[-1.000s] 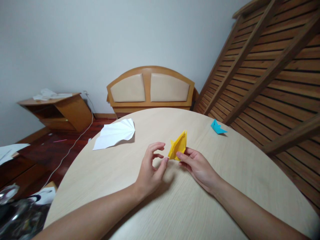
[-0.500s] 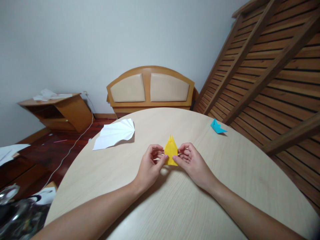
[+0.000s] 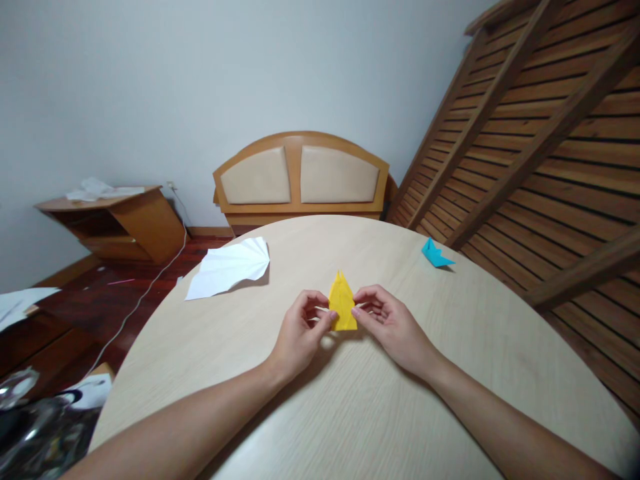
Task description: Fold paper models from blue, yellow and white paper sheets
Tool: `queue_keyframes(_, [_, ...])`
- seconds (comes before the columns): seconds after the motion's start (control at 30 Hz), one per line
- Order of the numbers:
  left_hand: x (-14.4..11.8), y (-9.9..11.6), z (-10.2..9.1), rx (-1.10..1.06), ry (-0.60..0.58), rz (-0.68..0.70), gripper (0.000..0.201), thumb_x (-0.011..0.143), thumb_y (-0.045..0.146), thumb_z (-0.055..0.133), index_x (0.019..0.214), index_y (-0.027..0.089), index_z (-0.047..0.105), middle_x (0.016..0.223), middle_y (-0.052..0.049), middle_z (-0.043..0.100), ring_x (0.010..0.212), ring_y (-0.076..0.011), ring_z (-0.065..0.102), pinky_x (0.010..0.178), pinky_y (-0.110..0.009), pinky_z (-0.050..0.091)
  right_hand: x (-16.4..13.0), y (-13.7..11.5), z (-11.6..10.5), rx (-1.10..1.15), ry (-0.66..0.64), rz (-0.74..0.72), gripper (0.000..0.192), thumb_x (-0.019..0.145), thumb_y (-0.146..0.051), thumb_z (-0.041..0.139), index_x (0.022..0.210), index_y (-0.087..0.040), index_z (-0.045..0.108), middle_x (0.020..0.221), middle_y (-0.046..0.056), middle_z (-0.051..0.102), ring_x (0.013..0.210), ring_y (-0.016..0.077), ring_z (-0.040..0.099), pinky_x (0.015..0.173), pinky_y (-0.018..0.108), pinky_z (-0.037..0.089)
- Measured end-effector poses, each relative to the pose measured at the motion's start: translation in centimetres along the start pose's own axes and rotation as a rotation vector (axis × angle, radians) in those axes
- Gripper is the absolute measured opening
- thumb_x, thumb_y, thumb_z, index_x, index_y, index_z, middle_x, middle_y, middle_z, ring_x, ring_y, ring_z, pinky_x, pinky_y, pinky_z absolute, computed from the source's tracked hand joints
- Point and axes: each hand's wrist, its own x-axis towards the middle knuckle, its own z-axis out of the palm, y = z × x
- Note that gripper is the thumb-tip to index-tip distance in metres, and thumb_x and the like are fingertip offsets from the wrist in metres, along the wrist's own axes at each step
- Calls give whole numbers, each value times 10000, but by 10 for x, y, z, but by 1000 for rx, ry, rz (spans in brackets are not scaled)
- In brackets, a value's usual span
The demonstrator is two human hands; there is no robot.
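Paper folded into a small yellow pointed shape [image 3: 343, 308] stands upright between both hands, just above the middle of the round pale worktop [image 3: 350, 413], its two little tips pointing up and its flat base lowest. The left hand [image 3: 300, 330] pinches the shape's left edge between thumb and fingertips, and the right hand [image 3: 387, 323] pinches the right edge the same way, so each hand is closed on the paper and the two nearly meet across it. On the worktop, well apart to the far left, lies a white pleated sheet [image 3: 231, 265] reaching over the rim; far right sits a small blue folded figure [image 3: 435, 254]. Beyond the worktop a wooden headboard [image 3: 301, 177] leans at the wall, with a slatted frame [image 3: 540, 140] tilted on the right
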Motion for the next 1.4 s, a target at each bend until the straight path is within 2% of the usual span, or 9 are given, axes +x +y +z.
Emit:
queue_keyframes(0.17, [-1, 0, 0, -4, -25, -9, 242, 832, 305, 712, 962, 168, 561, 885, -31, 645, 717, -123, 616, 629, -247, 515, 2, 1, -1, 21, 11, 29, 171, 842, -362, 714, 919, -229, 639, 901, 18, 658, 798, 176, 612, 705, 321, 491])
queue_keyframes(0.3, [-1, -3, -1, -3, -37, 5, 246, 847, 296, 704, 1012, 173, 569, 946, -43, 661, 748, -125, 632, 655, -251, 519, 2, 3, -1, 48, -17, 38, 136, 833, -344, 712, 869, -234, 641, 860, 6, 658, 792, 174, 606, 699, 314, 477])
queue_keyframes(0.47, [-2, -4, -3, 20, -75, -2, 210, 876, 322, 687, 988, 172, 593, 917, -44, 673, 754, -138, 650, 648, -250, 509, 3, 6, -3, 91, -61, 42, 137, 842, -357, 702, 918, -243, 693, 913, 20, 702, 850, 190, 639, 776, 339, 499])
queue_keyframes(0.6, [-1, 0, -3, 21, -78, -14, 192, 882, 336, 665, 935, 163, 600, 876, -35, 663, 705, -126, 635, 637, -249, 517, 4, 6, -4, 78, -82, 43, 119, 833, -346, 703, 875, -237, 725, 886, 23, 723, 870, 200, 664, 827, 360, 505])
queue_keyframes(0.9, [-1, 3, -2, 26, -108, -25, 216, 861, 377, 668, 884, 165, 636, 859, -47, 692, 682, -138, 643, 610, -257, 529, 3, 1, -2, 110, -44, 85, 82, 778, -297, 698, 809, -227, 728, 747, 2, 694, 690, 163, 625, 662, 310, 495])
queue_keyframes(1.2, [1, 5, -2, -65, -68, -137, 317, 795, 437, 748, 880, 150, 643, 814, -49, 699, 664, -149, 663, 596, -268, 547, 3, 0, -3, 105, -29, 100, 90, 756, -309, 716, 795, -241, 761, 723, 3, 687, 682, 168, 612, 657, 320, 495])
queue_keyframes(1.4, [0, 8, -2, -57, -64, -124, 302, 811, 435, 733, 879, 156, 642, 826, -42, 688, 662, -142, 656, 577, -254, 542, 1, -1, -2, 58, -80, 63, 136, 794, -274, 666, 801, -249, 800, 807, 25, 722, 695, 160, 613, 640, 301, 493])
